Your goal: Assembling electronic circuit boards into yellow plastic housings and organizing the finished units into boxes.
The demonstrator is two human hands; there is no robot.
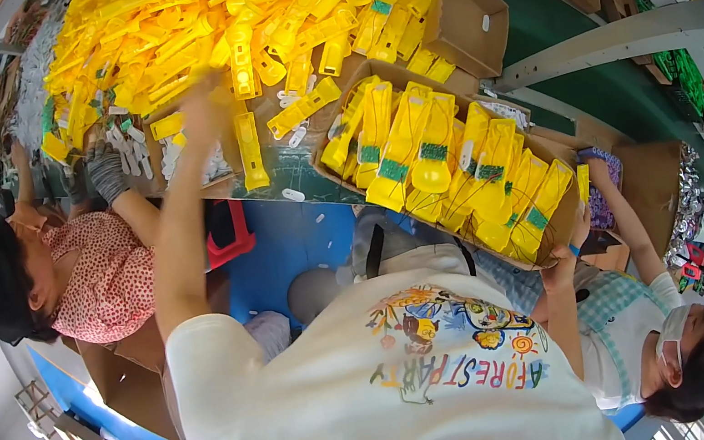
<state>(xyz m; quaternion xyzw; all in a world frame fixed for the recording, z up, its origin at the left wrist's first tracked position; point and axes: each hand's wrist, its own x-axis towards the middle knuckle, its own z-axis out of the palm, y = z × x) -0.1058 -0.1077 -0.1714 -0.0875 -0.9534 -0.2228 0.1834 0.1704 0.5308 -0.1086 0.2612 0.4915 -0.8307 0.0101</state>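
Note:
My left hand reaches over the near edge of a heap of yellow plastic housings. Motion smears its fingers, so what they hold, if anything, cannot be made out. Beside it a long yellow housing lies over the bench edge. In front of my chest, tilted at that edge, is an open cardboard box packed with rows of yellow housings bearing green circuit boards and thin dark wires. At its near right corner my right hand is closed on the cardboard.
Small white plastic parts lie under the heap's edge. An empty cardboard tray sits beyond the box. A person in a red-dotted top works at left with grey gloves. At right, a masked person handles something purple. A red stool stands below.

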